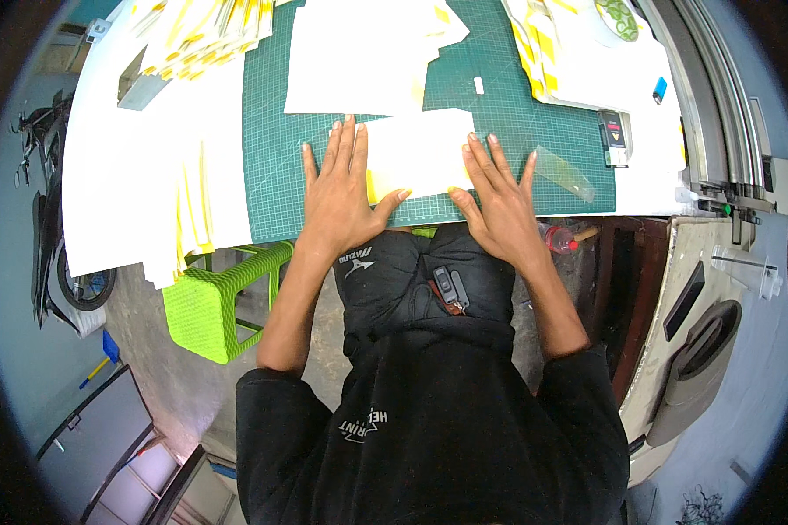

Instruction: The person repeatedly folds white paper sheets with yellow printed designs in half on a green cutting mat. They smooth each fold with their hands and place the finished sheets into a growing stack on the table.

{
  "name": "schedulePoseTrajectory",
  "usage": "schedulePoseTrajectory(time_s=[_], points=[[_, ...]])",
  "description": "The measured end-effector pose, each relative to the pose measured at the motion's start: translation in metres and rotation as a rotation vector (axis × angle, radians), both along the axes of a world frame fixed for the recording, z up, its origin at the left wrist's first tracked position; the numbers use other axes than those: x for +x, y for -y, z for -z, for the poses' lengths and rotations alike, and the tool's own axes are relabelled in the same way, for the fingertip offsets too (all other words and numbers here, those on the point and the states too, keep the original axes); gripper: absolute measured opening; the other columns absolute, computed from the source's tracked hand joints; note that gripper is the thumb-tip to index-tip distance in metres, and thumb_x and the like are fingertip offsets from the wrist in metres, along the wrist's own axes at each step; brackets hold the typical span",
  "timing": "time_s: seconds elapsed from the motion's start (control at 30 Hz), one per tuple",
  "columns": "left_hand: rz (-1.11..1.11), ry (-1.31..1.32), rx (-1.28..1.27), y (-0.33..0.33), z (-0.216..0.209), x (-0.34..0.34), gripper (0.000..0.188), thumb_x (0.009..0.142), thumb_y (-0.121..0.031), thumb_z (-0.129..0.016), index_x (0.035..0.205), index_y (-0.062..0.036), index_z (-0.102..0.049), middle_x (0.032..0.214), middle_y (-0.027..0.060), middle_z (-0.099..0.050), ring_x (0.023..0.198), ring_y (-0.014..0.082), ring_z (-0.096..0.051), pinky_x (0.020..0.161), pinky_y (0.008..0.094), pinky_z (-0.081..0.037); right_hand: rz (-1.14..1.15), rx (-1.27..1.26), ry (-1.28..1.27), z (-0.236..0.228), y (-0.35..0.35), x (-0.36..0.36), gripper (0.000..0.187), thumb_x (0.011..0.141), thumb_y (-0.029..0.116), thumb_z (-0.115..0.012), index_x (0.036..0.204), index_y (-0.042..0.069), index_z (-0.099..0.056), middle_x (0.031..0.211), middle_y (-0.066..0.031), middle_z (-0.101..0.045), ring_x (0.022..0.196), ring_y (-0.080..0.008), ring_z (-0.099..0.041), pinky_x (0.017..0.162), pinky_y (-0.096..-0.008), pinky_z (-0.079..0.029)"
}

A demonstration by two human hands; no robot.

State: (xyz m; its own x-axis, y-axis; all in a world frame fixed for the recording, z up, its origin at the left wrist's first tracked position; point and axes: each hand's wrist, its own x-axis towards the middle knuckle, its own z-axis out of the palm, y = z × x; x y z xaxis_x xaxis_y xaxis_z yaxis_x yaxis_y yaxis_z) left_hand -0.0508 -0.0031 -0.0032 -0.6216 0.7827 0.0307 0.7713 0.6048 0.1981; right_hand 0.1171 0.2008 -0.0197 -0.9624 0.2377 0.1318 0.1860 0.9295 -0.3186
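Note:
A white paper piece with a yellow patch [420, 153] lies flat near the front edge of a green cutting mat [271, 166]. My left hand [341, 188] rests on its left end, palm down, fingers stretched and thumb out to the side. On the right end lies my right hand [499, 192], also flat with the fingers spread. Neither hand grips anything. Just beyond the piece, larger white sheets [350, 66] are spread on the mat. A clear plastic strip [565, 175] lies to the right of my right hand.
Stacks of white and yellow paper [210, 35] fill the table's left; more paper [578, 61] lies at the far right. A small white piece [478, 86], a dark box [614, 138] and a blue lighter [659, 90] lie rightward. Below left stands a green stool [206, 315].

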Motion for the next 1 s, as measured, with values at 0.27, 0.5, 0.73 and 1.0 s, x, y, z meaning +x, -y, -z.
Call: schedulePoseTrajectory(time_s=[0.27,0.5,0.73,1.0], points=[[0.235,-0.054,0.185,-0.062,0.022,0.011,0.072,0.106,-0.05,-0.054,0.162,-0.0066,-0.041,0.17,0.0242,-0.034,0.158,0.0438,-0.03,0.126,0.0707,-0.013,0.178,-0.138,-0.329,-0.006,0.004,0.013,0.036,0.1,0.018,-0.07,0.131,-0.001,-0.068,0.146,-0.0179,-0.062,0.141,-0.0379,-0.053,0.122,-0.069,-0.021],[0.171,-0.002,0.016,-0.059,0.011,0.033,0.079,0.104,-0.059,-0.049,0.165,-0.0085,-0.037,0.173,0.0227,-0.027,0.16,0.0462,-0.023,0.123,0.0759,-0.011,0.453,-0.055,-0.407,-0.003,-0.049,0.053,0.031,0.097,0.017,-0.074,0.124,0.002,-0.07,0.128,-0.0157,-0.067,0.121,-0.0352,-0.06,0.11,-0.0512,-0.038],[0.162,-0.007,0.153,-0.065,0.024,0.024,0.086,0.103,-0.061,-0.051,0.166,-0.0053,-0.033,0.173,0.0295,-0.021,0.16,0.0513,-0.017,0.123,0.0766,-0.007,0.559,0.043,-0.093,-0.004,-0.096,0.053,0.056,0.087,0.045,-0.086,0.119,0.002,-0.068,0.125,-0.0167,-0.06,0.123,-0.0345,-0.052,0.109,-0.0571,-0.033],[-0.004,0.096,0.634,-0.048,0.016,0.007,0.073,0.102,-0.036,-0.067,0.162,-0.0034,-0.041,0.169,0.0253,-0.035,0.159,0.0426,-0.029,0.127,0.0676,-0.013,0.685,-0.29,-0.153,-0.013,-0.085,0.05,0.044,0.085,0.028,-0.091,0.11,0.0,-0.067,0.094,-0.0118,-0.067,0.087,-0.0284,-0.066,0.082,-0.0461,-0.051]])
